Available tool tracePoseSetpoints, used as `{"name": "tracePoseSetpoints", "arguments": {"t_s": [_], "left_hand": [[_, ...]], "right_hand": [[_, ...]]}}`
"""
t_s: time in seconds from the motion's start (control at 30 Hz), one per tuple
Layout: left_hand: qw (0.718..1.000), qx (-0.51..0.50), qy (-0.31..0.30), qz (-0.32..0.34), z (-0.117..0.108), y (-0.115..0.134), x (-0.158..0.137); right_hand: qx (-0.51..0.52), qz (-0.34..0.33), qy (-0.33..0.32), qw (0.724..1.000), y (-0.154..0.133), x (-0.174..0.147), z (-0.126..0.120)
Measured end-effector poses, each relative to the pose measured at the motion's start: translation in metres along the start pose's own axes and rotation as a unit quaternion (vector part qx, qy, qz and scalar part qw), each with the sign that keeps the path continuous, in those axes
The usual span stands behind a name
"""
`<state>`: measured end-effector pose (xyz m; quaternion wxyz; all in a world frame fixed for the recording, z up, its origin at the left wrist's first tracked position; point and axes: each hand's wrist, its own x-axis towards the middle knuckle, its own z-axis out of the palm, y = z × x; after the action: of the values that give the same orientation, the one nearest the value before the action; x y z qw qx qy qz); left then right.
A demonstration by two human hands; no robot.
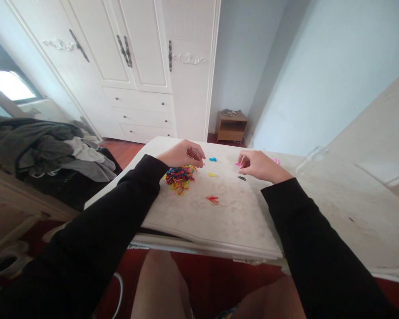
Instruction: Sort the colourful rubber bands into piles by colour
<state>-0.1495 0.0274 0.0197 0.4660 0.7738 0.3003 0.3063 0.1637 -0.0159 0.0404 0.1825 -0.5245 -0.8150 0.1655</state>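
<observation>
My left hand (185, 153) is over the left part of the white table, its fingers pinched together. A tiny reddish bit (203, 164) shows at its fingertips. Below that hand lies a heap of small multicoloured loops (179, 178), perhaps bands or clips. My right hand (255, 165) is closed too, fingers curled beside a small pink piece (238, 164); whether it grips this piece is unclear. Between and below the hands lie separate little groups: blue loops (213, 159), yellow loops (212, 174), black loops (241, 178) and red loops (212, 200).
The white table (186, 221) has a raised front edge close to my knees. Something pink (276, 161) and a clear plastic object (312, 158) are past my right wrist. Piled clothes (46, 150) lie at left; a white wardrobe (136, 88) and small wooden cabinet (232, 127) stand behind.
</observation>
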Motion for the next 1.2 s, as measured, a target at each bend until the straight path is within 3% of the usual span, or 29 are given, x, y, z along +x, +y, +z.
{"name": "tracePoseSetpoints", "arguments": {"t_s": [0.17,0.27,0.53,0.63,0.73,0.9,1.2], "left_hand": [[1.0,0.005,0.005,-0.006,0.002,0.004,-0.001],[1.0,0.009,0.004,-0.008,0.002,0.008,-0.002],[1.0,0.02,0.001,-0.021,0.005,0.015,-0.005],[0.999,0.025,-0.001,-0.022,0.005,0.015,-0.005],[0.999,0.026,-0.004,-0.019,0.004,0.013,-0.005],[1.0,0.017,-0.009,-0.014,0.004,0.01,-0.003],[1.0,0.007,-0.013,-0.009,0.004,0.006,-0.002]], "right_hand": [[-0.042,0.002,-0.048,0.998,0.003,0.001,0.002],[-0.058,0.004,-0.046,0.997,0.001,0.0,0.001],[-0.012,-0.06,0.085,0.994,-0.025,0.0,0.013],[-0.049,-0.048,0.057,0.996,-0.025,0.001,0.014],[-0.091,0.009,0.005,0.996,-0.015,0.0,0.011],[-0.086,0.052,-0.098,0.99,-0.003,-0.002,0.009],[-0.115,0.053,-0.102,0.987,-0.006,-0.002,0.01]]}}
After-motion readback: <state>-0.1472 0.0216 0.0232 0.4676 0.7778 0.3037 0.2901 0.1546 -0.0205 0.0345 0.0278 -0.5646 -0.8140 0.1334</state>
